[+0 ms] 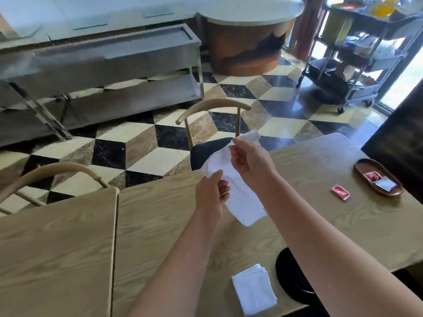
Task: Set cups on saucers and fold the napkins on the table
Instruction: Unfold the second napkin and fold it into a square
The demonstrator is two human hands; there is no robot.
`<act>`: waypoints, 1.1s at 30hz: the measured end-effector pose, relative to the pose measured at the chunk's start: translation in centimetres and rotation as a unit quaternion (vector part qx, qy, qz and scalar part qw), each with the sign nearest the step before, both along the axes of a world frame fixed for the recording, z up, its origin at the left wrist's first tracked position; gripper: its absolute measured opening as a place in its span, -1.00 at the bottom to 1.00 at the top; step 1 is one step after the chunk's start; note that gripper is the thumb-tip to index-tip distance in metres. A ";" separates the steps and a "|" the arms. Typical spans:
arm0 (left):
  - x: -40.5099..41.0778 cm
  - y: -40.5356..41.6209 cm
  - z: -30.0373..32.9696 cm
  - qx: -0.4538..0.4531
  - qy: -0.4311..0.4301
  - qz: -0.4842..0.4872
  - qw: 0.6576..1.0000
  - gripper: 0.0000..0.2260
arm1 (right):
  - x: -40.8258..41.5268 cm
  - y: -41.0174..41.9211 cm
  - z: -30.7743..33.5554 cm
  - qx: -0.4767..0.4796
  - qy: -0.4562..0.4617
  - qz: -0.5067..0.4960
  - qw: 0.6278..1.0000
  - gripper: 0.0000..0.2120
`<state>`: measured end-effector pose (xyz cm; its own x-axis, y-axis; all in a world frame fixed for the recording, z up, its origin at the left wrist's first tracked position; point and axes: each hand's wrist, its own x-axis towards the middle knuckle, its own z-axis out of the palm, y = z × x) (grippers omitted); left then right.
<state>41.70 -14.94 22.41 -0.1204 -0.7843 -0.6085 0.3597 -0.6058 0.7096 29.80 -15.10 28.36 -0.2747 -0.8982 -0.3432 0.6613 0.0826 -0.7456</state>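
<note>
A white cloth napkin [240,197] hangs above the wooden table [160,225], held by both hands. My left hand [212,193] pinches its near left edge. My right hand [249,159] pinches its far upper corner, so the cloth stretches between them and droops toward the table. A second white napkin [254,290], folded into a rectangle, lies on the table near the front edge. A black saucer [290,277] sits to its right, partly hidden by my right forearm. No cup is in view.
A brown oval tray [366,167] with sachets sits at the right, a red sachet [341,192] beside it. Two wooden chairs [212,108] stand at the table's far side. A second table [57,248] adjoins on the left. A steel counter and a trolley [343,65] stand beyond.
</note>
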 end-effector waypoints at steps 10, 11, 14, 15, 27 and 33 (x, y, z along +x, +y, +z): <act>12.0 3.2 -0.2 0.116 0.402 0.178 0.891 -0.67 | 10.0 0.1 6.8 -0.062 0.014 0.099 0.993 -0.83; 13.2 3.2 -0.2 0.092 0.434 0.206 0.872 -0.63 | 10.5 0.2 7.0 -0.058 0.015 0.096 0.994 -0.89; 16.4 2.5 -0.2 0.064 0.450 0.239 0.858 -0.51 | 11.4 0.4 7.2 -0.051 -0.001 0.098 0.994 -0.86; 17.3 2.3 -0.4 0.070 0.440 0.246 0.861 -0.49 | 11.7 0.5 7.2 -0.054 -0.010 0.105 0.993 -0.82; 24.0 1.1 -1.4 0.055 0.369 0.319 0.871 -0.82 | 12.8 0.9 4.6 0.003 -0.099 0.099 0.990 -0.81; 27.5 0.9 -1.1 -0.005 0.420 0.362 0.833 -0.77 | 11.8 0.3 2.1 0.047 -0.088 0.087 0.991 -0.77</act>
<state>69.21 -14.06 21.31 0.0063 -0.8408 -0.5414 0.9995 -0.0108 0.0284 41.57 -14.75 30.42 -0.0460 -0.8884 -0.4567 0.7499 0.2713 -0.6033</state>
